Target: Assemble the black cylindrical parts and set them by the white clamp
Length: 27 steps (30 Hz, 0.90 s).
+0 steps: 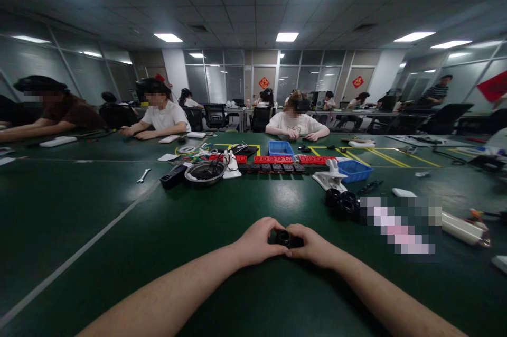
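Both hands meet at the centre front of the green table [119, 210], w/ a small black ring [284, 237] pinched between them. Left hand [256, 242] curls round the ring's left side, fingers narrow and bent over the top; right hand [315, 244] closes on its right side the same way. Ring is round, dark, glossy, w/ a hole in the middle facing up; only the top part shows, rest hidden by fingers. It sits low, at or just above the table surface – can't tell if touching.

Just beyond to the right, a cluster of similar black rings [343, 204] lies on the table, apart from the hands. Behind those, a white clamp-like piece [330, 176] and a blue bin [354, 170]. Further back centre: metal bowl [205, 172], row of red blocks [273, 159], second blue bin [281, 148]. A wrench [143, 175] lies to the left. Other people sit at the far side of the table, their hands on their own work.
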Each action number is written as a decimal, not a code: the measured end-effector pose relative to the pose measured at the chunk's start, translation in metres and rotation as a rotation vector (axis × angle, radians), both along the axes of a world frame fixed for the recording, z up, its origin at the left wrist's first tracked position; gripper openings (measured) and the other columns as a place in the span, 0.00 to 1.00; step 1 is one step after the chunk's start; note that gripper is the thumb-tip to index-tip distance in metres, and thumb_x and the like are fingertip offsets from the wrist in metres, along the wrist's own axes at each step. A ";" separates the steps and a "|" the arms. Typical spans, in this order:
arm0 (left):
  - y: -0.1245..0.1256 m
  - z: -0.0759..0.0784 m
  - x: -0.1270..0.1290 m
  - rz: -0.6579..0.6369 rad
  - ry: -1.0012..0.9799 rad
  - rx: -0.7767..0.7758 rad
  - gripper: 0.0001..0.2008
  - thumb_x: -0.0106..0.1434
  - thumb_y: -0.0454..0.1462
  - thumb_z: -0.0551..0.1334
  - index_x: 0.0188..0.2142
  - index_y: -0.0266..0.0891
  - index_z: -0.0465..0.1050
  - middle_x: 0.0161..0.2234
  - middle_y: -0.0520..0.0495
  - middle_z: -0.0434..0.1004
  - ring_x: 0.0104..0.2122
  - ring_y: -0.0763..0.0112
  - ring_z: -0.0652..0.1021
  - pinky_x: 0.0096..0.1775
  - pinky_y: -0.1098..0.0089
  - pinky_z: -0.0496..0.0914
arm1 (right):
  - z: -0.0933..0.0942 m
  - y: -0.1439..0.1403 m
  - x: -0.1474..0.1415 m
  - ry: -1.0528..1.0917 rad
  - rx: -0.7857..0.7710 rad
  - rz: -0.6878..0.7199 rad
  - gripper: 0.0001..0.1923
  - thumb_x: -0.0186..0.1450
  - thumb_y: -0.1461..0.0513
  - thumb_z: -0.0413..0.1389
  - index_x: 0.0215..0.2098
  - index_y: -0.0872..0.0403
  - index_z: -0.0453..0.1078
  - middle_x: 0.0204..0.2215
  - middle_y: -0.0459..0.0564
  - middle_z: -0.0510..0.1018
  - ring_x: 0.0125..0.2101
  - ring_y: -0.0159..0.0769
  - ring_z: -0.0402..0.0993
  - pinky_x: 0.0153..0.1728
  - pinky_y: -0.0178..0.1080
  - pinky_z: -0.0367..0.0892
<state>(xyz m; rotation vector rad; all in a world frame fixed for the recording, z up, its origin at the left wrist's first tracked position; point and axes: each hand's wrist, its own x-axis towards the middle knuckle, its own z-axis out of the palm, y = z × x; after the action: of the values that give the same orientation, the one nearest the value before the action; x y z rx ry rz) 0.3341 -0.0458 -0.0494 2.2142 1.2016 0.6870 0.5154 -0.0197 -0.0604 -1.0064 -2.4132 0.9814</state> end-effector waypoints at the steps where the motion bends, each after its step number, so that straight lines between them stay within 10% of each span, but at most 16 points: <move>1: 0.000 0.000 0.000 0.000 -0.002 -0.006 0.16 0.48 0.43 0.63 0.35 0.38 0.67 0.30 0.51 0.64 0.29 0.71 0.66 0.29 0.74 0.60 | 0.000 0.000 0.000 0.002 -0.004 0.000 0.10 0.50 0.62 0.58 0.31 0.57 0.68 0.27 0.45 0.67 0.31 0.35 0.63 0.31 0.34 0.58; 13: -0.002 0.000 0.003 0.046 0.004 -0.030 0.16 0.48 0.43 0.63 0.34 0.39 0.67 0.31 0.51 0.65 0.30 0.70 0.67 0.29 0.74 0.60 | -0.007 0.003 0.000 -0.037 0.014 -0.068 0.10 0.48 0.61 0.59 0.26 0.57 0.65 0.25 0.43 0.66 0.28 0.32 0.61 0.27 0.32 0.55; 27: -0.002 -0.013 0.013 0.258 0.043 0.085 0.13 0.49 0.42 0.62 0.33 0.39 0.65 0.32 0.50 0.66 0.34 0.66 0.68 0.33 0.70 0.62 | -0.016 -0.014 -0.020 -0.304 0.403 -0.391 0.13 0.51 0.55 0.55 0.28 0.55 0.63 0.27 0.50 0.69 0.29 0.37 0.64 0.27 0.35 0.54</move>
<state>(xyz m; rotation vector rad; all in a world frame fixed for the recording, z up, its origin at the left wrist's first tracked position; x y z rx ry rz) 0.3467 -0.0477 -0.0626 2.1727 1.5241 0.8083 0.4950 -0.0336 -0.0766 -1.4684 -2.3645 0.2088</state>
